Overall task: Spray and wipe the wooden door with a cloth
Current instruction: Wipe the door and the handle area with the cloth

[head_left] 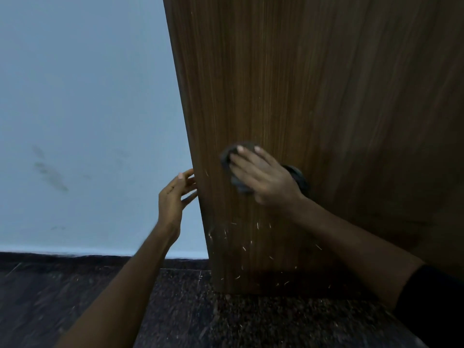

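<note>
Wooden door (pixel 313 96): brown, vertical grain, fills the right and centre of the view, its free vertical edge running down the middle of the frame to the floor. Lower part of the door face carries scattered short pale flecks (pixel 251 237), densest below the hands. Cloth (pixel 232 169): dark grey, bunched, lies flat against the door face near the free edge at about mid-height of the view. Right hand (pixel 263 177) presses the cloth to the wood, palm down, fingers spread and extended over it; cloth edges show past the fingertips and beside the thumb side. A dark rounded object (pixel 298 178) shows just behind the right wrist against the door; blurred, cannot tell whether it is more cloth or door hardware. Right forearm bare, a black sleeve (pixel 431 310) at lower right. Left hand (pixel 175 194) sits at the door's free edge, fingers loosely open and slightly curled, tips touching or just at the edge; it holds nothing. Left of the door: pale blue-grey wall (pixel 82 109) with dark smudges (pixel 50 172) low on it. Below: dark speckled stone floor (pixel 175 310), dark skirting strip along the wall base.
</note>
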